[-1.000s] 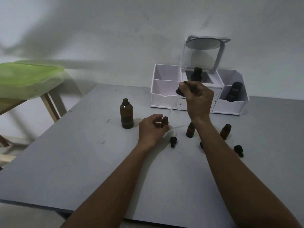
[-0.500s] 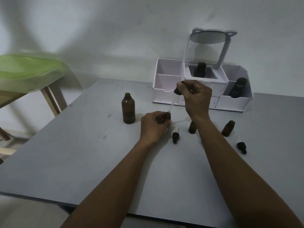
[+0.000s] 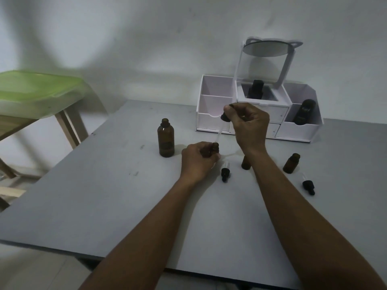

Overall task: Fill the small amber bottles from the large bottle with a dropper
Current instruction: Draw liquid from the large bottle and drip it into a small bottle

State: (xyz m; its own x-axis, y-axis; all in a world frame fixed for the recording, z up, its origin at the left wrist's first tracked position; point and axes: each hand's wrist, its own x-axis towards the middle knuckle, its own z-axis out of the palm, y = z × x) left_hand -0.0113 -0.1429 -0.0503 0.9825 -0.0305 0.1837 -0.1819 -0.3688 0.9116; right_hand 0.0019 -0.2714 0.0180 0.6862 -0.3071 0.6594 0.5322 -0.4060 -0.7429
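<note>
As left hand [image 3: 198, 162] grips bottle [image 3: 215, 147], right hand [image 3: 249, 124] pinches dropper [image 3: 224, 118].

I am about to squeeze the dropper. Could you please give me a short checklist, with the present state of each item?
1. The left hand grips the small bottle, neck up: ok.
2. The right hand pinches the dropper at its dark top: ok.
3. The dropper's tip is at the small bottle's mouth: ok; whether it is already inside, cannot tell.
4. Liquid in the dropper's tube: cannot tell.
5. The large bottle stands upright, uncapped, apart from both hands: ok.
6. How full the small bottle is: cannot tell.
</note>
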